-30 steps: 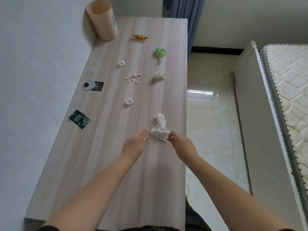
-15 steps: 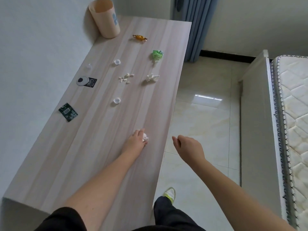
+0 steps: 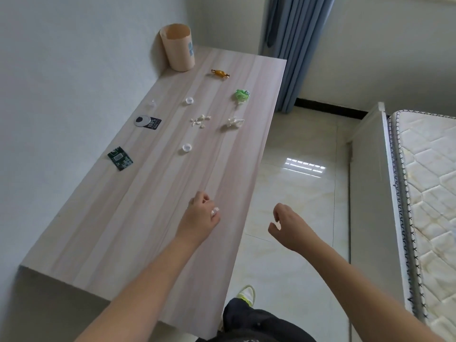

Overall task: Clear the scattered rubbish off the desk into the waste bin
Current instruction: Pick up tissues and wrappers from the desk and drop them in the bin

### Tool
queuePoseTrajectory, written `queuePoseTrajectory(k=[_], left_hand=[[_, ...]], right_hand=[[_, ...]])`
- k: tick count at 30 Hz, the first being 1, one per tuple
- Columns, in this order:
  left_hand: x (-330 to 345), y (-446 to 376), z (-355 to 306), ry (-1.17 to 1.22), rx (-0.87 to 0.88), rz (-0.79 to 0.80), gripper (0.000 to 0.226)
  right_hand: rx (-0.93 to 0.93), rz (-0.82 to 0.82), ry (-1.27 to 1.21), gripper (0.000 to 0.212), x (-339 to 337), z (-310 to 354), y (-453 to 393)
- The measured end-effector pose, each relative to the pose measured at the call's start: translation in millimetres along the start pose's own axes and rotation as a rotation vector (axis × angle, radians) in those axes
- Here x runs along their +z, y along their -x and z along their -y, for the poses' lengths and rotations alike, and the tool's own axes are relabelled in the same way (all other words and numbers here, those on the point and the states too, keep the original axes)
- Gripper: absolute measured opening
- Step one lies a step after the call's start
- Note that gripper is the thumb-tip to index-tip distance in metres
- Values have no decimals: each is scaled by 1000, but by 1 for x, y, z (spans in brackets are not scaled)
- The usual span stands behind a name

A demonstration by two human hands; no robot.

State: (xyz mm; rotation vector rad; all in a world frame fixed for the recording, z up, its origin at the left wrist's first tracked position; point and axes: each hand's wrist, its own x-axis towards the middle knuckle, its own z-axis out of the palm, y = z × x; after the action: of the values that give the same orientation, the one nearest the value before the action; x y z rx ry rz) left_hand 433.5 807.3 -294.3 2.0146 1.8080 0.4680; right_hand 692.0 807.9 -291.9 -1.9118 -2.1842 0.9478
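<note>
Near the tabletop's right edge, the left hand (image 3: 201,215) is fisted around a crumpled white tissue (image 3: 215,211) (only a scrap shows). The right hand (image 3: 287,227) hangs off the desk (image 3: 128,233), fingers loosely curled, holding nothing. The waste bin (image 3: 178,47) stands at the far left corner.

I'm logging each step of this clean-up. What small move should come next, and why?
Probably carry the left hand up the desk to the waste bin at the far corner. It is closed around a white tissue that peeks out by the thumb, and the bin is open-topped.
</note>
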Motion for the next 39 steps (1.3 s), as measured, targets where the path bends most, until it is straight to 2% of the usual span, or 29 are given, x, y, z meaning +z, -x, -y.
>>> queuePoseTrajectory(k=[3, 6, 9, 14, 21, 29, 34, 39], left_hand=[[-12, 16, -12, 36, 34, -55, 21], [-18, 28, -27, 25, 68, -72, 25], [-20, 34, -44, -13, 103, -54, 18], [-11, 22, -78, -113, 152, -53, 18], [38, -46, -171, -155, 258, -114, 17], [68, -110, -267, -241, 322, -162, 24], [62, -145, -272, -302, 317, -206, 25], [55, -192, -245, -310, 217, -228, 21]], right_hand=[[29, 64, -56, 23, -7, 4, 20], [10, 38, -24, 29, -11, 4, 37], [-59, -10, 72, 15, -18, -3, 49], [-137, -49, 62, 14, -44, -25, 51], [-211, -219, 56, 17, -99, -108, 41], [-312, -362, 144, 7, -170, -192, 18], [-360, -413, 182, 11, -198, -199, -25], [-419, -428, 243, 28, -223, -182, -86]])
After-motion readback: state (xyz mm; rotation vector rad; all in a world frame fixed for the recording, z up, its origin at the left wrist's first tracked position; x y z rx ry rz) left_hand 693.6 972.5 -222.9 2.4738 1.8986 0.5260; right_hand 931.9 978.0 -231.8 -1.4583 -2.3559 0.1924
